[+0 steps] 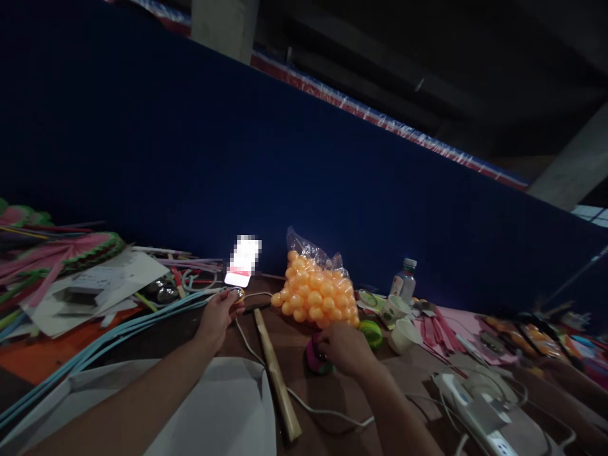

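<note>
My left hand (217,320) is closed, with thumb and fingertips pinching a small shiny silver-and-orange ball (239,294) just below the lit phone (237,277). My right hand (346,347) has its fingers bent down at a pink ring-shaped roll (312,358) with a dark middle. Its fingertips are partly hidden there, and what they pinch cannot be made out. Right behind that hand stands a clear plastic bag of orange balls (316,294). A green roll (371,334) lies beside the right hand's knuckles.
A wooden stick (276,377) and a white cable (327,413) lie between my arms. Pale blue strips (128,326) and silver balls (166,292) are at left. White cups (403,335), a bottle (405,282) and a power strip (468,405) stand at right. A blue wall (285,164) rises behind.
</note>
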Tool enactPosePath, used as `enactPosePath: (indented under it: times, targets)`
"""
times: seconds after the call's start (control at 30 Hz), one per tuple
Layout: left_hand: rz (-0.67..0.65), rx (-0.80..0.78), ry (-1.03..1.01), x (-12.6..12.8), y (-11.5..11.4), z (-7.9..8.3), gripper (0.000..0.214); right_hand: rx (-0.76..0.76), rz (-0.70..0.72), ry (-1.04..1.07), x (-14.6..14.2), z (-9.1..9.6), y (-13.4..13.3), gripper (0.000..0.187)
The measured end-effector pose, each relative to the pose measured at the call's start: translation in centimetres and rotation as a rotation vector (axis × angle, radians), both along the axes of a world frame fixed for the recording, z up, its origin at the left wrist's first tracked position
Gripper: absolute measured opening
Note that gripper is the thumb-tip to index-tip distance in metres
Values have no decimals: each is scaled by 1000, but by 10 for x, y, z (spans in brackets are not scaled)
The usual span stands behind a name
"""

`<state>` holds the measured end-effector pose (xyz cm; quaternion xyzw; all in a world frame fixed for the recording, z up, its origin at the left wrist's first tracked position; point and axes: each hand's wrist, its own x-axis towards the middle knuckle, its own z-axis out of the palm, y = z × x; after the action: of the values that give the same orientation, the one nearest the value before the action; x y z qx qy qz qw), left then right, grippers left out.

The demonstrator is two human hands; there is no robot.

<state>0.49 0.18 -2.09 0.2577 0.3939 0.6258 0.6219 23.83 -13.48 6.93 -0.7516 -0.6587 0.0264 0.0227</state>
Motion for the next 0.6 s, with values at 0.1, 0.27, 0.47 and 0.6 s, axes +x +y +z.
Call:
enactPosePath:
  times: [0.1, 0.27, 0.47, 0.6]
  targets:
    - [-14, -3, 11, -1, 1, -2, 9, -73, 44, -79, 0, -4, 9, 15]
    - [-43, -2, 15, -2, 0, -3, 15, -188, 168, -236, 1, -6, 20, 18]
    - [-53, -20, 26, -1, -3, 0, 13, -285, 266, -271, -1, -2, 28, 23]
    - [-57, -29, 25, -1, -3, 1, 13, -311, 272, -278, -2, 1, 29, 22]
